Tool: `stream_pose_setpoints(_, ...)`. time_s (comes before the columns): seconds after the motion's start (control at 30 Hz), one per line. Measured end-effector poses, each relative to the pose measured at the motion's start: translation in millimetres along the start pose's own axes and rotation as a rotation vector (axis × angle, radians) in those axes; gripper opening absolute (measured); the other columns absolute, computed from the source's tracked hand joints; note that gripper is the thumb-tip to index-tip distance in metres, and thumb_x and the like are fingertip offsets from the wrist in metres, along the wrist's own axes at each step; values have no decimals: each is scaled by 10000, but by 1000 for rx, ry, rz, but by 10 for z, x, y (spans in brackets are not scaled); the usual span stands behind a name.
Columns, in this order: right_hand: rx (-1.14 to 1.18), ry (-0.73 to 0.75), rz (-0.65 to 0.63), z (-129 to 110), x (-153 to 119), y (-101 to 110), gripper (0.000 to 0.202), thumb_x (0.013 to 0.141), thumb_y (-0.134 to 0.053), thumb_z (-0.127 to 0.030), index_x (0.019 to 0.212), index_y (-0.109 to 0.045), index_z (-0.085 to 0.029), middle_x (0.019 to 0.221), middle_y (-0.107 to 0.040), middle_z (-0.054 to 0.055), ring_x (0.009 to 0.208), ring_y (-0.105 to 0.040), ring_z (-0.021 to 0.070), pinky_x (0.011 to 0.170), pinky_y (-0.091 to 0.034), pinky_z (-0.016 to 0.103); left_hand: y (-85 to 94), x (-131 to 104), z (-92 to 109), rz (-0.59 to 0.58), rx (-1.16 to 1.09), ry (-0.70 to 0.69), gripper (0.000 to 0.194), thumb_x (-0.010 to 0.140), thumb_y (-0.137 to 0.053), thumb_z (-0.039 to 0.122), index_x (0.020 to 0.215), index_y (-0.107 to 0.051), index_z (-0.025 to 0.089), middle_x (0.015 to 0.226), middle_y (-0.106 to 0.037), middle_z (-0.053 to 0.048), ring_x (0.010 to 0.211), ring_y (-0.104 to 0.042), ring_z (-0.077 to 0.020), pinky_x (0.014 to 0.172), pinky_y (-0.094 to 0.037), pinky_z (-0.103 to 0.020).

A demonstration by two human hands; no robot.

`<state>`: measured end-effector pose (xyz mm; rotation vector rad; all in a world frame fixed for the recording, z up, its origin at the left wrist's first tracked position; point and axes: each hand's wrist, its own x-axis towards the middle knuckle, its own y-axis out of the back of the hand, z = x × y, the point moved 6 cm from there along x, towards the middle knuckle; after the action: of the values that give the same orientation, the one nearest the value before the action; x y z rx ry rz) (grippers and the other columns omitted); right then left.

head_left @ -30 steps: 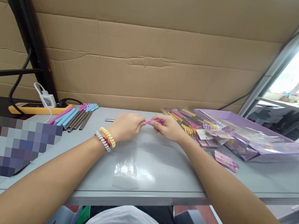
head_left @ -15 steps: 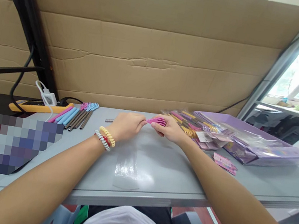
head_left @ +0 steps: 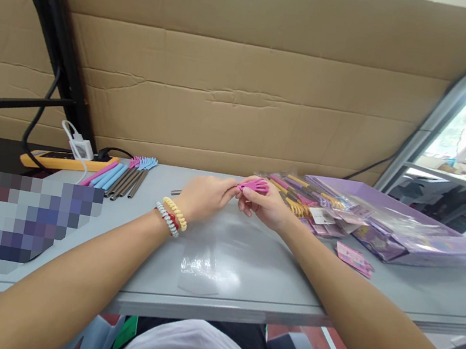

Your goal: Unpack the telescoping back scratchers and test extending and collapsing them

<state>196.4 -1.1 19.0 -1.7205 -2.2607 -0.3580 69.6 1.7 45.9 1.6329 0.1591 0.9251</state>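
Note:
A pink claw-shaped piece (head_left: 254, 186) is held between my two hands above the grey table (head_left: 252, 273). My right hand (head_left: 268, 204) has its fingers closed around the claw end. My left hand (head_left: 208, 197) pinches the narrow end, and a thin metal rod (head_left: 176, 192) shows just left of it. Coiled bands circle my left wrist. Below my hands a clear plastic bag (head_left: 199, 267) lies flat. At the left rest several pink, blue and dark sticks (head_left: 125, 179) with claw-shaped ends.
Bagged sticks with cards (head_left: 321, 204) lie right of my hands, beside a purple box (head_left: 419, 235). Pink cards (head_left: 354, 259) sit in front. A yellow power strip (head_left: 52, 160) with a white charger (head_left: 81, 147) is at the left. Cardboard (head_left: 249, 76) stands behind.
Both hands and the pink piece have shifted slightly right in the view. The fingers of my right hand have changed their hold a little. The whole scene has also shifted slightly.

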Motion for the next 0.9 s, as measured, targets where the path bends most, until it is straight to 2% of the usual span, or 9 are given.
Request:
stream_pose_setpoints(0.2,-57,33,115,-43,27,27,339,677,-725,-441,763,-594,-139,606,-593,9,478,-528,101,405,-369,225,-13,9,-11,-32,-5,67,436,946,-208,472,989,-589,264,744,-662,-22,653,-607,-183,543,-331,-259)
stream_pose_setpoints(0.33,-87,92,238,-192,63,154,351,647,-744,-449,736,-639,-125,610,-595,13,439,-459,62,398,-335,216,82,68,-54,-14,2,102,461,932,-212,524,987,-596,275,756,-667,-21,692,-619,-199,554,-338,-261)
stream_pose_setpoints(0.4,-57,118,338,-294,61,339,368,617,-763,-455,722,-638,-125,602,-589,12,429,-435,51,384,-316,207,154,85,-155,-11,28,144,448,920,-243,541,977,-599,275,759,-672,-22,712,-622,-208,560,-337,-261)
stream_pose_setpoints(0.5,51,184,576,-476,-32,785,366,593,-782,-434,671,-576,-142,560,-545,-17,407,-388,29,366,-294,178,263,67,-399,-7,69,202,434,902,-280,548,928,-612,270,761,-678,-24,752,-623,-221,560,-325,-265)
stream_pose_setpoints(0.57,127,239,763,-590,-157,1100,341,641,-759,-388,640,-514,-151,524,-498,-43,389,-351,15,353,-268,151,323,35,-581,3,104,249,456,880,-299,574,843,-622,254,757,-676,-34,747,-617,-227,550,-312,-272)
stream_pose_setpoints(0.63,172,271,890,-673,-274,1329,309,714,-707,-333,628,-472,-153,500,-463,-57,379,-328,11,349,-249,135,352,13,-715,-5,132,273,504,849,-309,625,744,-609,234,740,-672,-47,715,-608,-229,538,-298,-279)
stream_pose_setpoints(0.8,247,315,1073,-773,-499,1616,245,818,-596,-230,635,-454,-151,512,-444,-55,381,-319,15,354,-230,138,403,-9,-894,8,157,289,595,794,-285,720,673,-589,224,720,-671,-66,674,-597,-230,537,-285,-294)
stream_pose_setpoints(0.9,303,306,1225,-790,-689,1785,275,853,-513,-151,601,-406,-161,479,-386,-59,359,-274,20,341,-186,157,432,-99,-1132,-9,181,383,609,786,-274,728,654,-594,227,735,-685,-72,709,-606,-239,547,-288,-295)
